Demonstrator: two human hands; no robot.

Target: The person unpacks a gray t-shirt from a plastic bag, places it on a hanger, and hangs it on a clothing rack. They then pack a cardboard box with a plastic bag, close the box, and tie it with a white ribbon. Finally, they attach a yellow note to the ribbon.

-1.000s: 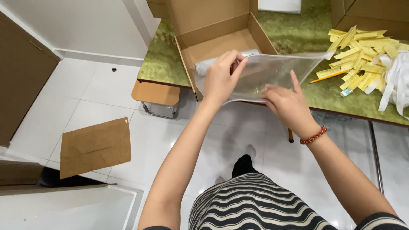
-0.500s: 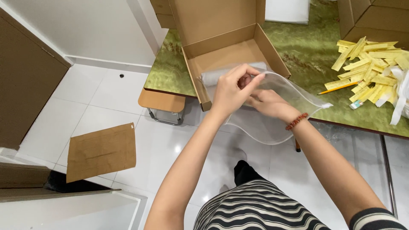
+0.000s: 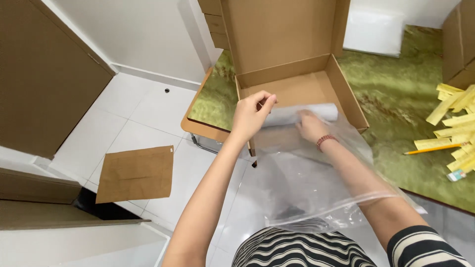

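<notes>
My left hand (image 3: 252, 114) pinches the far end of a large clear plastic bag (image 3: 316, 193) at the front wall of an open cardboard box (image 3: 346, 94). My right hand (image 3: 310, 126), with a red bead bracelet on the wrist, is deep inside the bag, and the forearm is covered by the plastic. Its fingers curl onto a white roll (image 3: 316, 111) that lies across the box's front part. The plastic blurs the hand. The bag's open mouth hangs near my striped shirt.
The box stands on a table with a green cover (image 3: 396, 99). Yellow paper strips (image 3: 452, 116) and a pencil (image 3: 428, 148) lie at the right. A brown cardboard sheet (image 3: 134, 173) lies on the white tiled floor at the left, and a brown cabinet (image 3: 44, 79) stands beyond it.
The bag was held spread above the box in both hands. My right hand has since gone inside it up to the forearm, and the left hand now pinches its far end.
</notes>
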